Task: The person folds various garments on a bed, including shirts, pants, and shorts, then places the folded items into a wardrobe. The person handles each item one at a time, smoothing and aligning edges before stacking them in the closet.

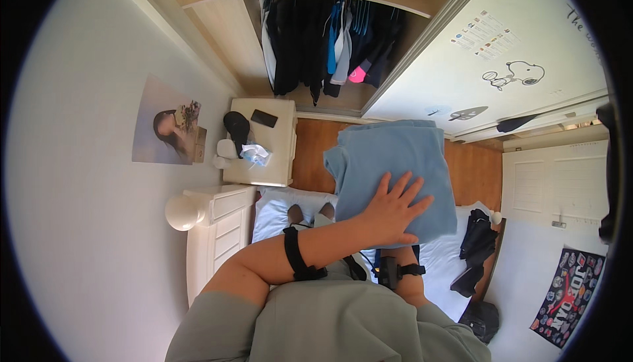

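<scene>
A folded light blue cloth (pixel 390 149), thick and in several layers, is held up in front of my body, above the bed and the wooden floor. My left hand (pixel 395 206) lies palm down on its upper face, fingers spread, with the forearm crossing in front of me. Beneath the near edge of the cloth goes my right hand (pixel 398 253); only the wrist area shows, and the fingers are hidden under the fabric. Black straps circle both forearms, and a small black device (pixel 388 272) sits at the right wrist.
Ahead stands an open wardrobe with hanging clothes (pixel 301 40), beside a white sliding door (pixel 445 75). A white nightstand (pixel 282 164) at left bears a phone (pixel 264 118) and a tissue pack (pixel 256 155). Black clothing (pixel 477 243) lies on the bed's (pixel 437 275) right side.
</scene>
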Tool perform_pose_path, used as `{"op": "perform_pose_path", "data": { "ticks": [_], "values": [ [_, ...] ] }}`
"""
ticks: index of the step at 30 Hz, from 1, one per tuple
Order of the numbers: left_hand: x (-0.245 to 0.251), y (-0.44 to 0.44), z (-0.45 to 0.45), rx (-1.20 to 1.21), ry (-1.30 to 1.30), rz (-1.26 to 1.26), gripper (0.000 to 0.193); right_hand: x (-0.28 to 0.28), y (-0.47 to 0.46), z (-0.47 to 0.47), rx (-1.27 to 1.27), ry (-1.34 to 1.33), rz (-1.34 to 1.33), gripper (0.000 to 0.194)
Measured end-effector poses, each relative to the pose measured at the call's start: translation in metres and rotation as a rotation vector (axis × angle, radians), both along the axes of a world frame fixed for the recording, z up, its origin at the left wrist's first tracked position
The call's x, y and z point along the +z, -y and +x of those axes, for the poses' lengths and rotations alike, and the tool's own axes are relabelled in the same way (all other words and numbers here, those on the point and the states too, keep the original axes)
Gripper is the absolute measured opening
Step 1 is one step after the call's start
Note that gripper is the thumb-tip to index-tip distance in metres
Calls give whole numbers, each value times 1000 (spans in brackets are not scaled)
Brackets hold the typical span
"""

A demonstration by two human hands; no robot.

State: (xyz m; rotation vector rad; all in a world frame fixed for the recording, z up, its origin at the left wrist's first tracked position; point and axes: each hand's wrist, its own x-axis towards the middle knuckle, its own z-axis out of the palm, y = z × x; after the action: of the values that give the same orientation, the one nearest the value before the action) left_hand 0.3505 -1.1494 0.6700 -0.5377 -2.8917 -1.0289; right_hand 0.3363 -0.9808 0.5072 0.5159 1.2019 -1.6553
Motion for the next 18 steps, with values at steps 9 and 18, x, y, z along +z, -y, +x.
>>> {"op": "perform_pose_path", "data": {
  "ticks": [9, 18],
  "values": [
    [-4, -34, -7, -58, -25, -216, 92, 3, -32, -3, -78, 24, -43, 78],
    [21, -24, -31, -62, -6, -288, 92, 10, -50, 6, -192, 51, -138, 77]
  ]
}}
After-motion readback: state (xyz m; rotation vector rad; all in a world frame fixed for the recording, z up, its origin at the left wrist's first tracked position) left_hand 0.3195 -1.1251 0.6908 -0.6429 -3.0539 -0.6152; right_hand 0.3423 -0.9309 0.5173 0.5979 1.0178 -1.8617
